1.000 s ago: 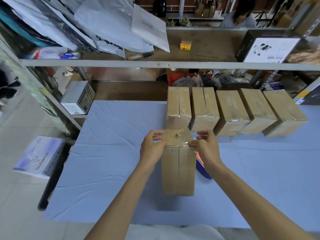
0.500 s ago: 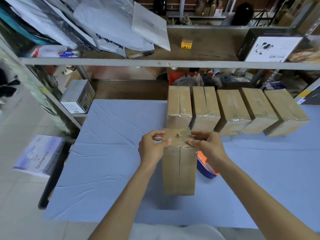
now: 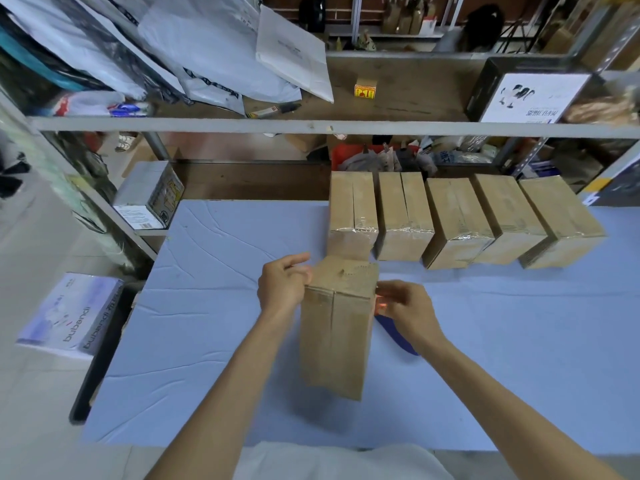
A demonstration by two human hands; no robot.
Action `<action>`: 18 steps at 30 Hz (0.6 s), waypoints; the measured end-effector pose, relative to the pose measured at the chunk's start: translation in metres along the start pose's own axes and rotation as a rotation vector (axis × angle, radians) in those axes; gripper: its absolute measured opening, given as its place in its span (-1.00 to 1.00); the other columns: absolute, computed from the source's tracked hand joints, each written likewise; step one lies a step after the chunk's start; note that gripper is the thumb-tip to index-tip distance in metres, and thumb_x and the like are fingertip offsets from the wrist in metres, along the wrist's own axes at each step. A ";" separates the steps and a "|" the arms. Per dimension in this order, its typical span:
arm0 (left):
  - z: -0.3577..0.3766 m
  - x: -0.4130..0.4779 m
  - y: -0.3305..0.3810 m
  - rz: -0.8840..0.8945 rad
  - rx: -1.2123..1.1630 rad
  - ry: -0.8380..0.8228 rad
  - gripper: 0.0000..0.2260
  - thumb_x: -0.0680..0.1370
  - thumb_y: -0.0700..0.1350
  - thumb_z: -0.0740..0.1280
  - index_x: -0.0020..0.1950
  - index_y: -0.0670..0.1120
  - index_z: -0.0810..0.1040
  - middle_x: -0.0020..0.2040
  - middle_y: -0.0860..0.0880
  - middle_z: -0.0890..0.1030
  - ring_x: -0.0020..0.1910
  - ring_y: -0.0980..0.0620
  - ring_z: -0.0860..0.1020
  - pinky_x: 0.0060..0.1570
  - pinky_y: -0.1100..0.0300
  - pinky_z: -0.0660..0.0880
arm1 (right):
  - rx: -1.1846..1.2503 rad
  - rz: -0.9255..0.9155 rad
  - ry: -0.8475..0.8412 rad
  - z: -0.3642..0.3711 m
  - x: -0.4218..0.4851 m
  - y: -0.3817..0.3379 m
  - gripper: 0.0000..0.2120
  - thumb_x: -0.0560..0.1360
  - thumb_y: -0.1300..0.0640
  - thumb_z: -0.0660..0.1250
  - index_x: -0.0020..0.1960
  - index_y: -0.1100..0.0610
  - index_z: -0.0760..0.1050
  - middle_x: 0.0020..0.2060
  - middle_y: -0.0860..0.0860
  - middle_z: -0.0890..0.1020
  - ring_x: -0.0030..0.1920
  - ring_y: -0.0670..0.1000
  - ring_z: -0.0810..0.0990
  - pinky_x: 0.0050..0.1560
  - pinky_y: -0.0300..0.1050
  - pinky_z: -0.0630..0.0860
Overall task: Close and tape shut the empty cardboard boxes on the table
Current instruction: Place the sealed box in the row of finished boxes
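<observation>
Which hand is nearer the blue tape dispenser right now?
Right. The right hand is just over the tape dispenser; the left hand is across the box from it.

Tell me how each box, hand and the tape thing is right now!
near box: flaps shut, taping unclear.
back boxes: all five shut and taped.
left hand: grips near box's far corner.
right hand: beside near box, blurred; grip unclear.
tape dispenser: lying down, half hidden.

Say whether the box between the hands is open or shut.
Shut: the box has both top flaps down, meeting at a centre seam. Tape: cannot tell.
</observation>
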State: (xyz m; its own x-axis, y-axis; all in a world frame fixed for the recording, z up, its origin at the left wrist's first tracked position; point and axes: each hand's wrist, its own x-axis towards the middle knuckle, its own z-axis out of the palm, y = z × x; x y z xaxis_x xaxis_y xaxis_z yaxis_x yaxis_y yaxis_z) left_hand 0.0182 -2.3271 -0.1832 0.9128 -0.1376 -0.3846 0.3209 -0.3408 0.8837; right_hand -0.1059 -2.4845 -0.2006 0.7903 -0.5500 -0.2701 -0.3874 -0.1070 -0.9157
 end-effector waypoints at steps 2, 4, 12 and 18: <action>-0.001 -0.007 -0.004 0.015 0.008 -0.035 -0.79 0.37 -0.16 0.37 -0.23 0.17 0.65 -0.19 0.13 0.70 -0.08 0.08 0.65 0.10 -0.03 0.57 | -0.009 0.001 -0.036 0.003 -0.007 0.007 -0.56 0.43 0.39 0.20 -0.05 -0.12 0.61 -0.11 -0.14 0.71 0.00 -0.11 0.65 0.11 0.00 0.58; 0.000 -0.010 -0.009 0.035 0.006 -0.047 -0.77 0.41 -0.20 0.37 -0.22 0.15 0.65 -0.22 0.14 0.70 -0.09 0.09 0.65 0.11 -0.01 0.57 | 0.099 0.021 -0.060 0.005 -0.010 0.003 -0.75 0.49 0.18 0.20 -0.03 0.00 0.65 -0.08 -0.04 0.70 0.03 -0.02 0.65 0.16 0.09 0.56; 0.010 -0.010 -0.007 -0.024 -0.156 -0.134 -0.81 0.54 -0.37 0.26 0.06 -0.22 0.61 -0.09 -0.08 0.67 -0.13 0.05 0.65 -0.11 0.25 0.60 | 0.190 0.178 -0.131 0.001 0.005 -0.013 -0.56 0.39 -0.11 0.47 0.04 0.24 0.63 -0.13 0.11 0.71 -0.08 0.08 0.69 0.03 0.08 0.61; 0.017 -0.022 -0.041 0.109 0.016 -0.144 -0.79 0.62 -0.02 0.23 -0.06 0.23 0.62 -0.09 0.21 0.66 0.01 0.17 0.61 0.11 0.05 0.56 | 0.394 0.265 0.038 0.004 0.010 -0.015 -0.90 0.56 0.22 0.25 -0.04 0.22 0.51 -0.24 0.09 0.60 -0.30 -0.02 0.55 -0.37 -0.19 0.42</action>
State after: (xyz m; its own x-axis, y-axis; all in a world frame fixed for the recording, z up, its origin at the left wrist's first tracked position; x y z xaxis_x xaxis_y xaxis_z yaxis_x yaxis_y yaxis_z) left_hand -0.0189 -2.3258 -0.2155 0.8958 -0.3060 -0.3222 0.2171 -0.3313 0.9182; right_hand -0.0902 -2.4847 -0.1909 0.6681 -0.5465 -0.5049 -0.3578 0.3590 -0.8620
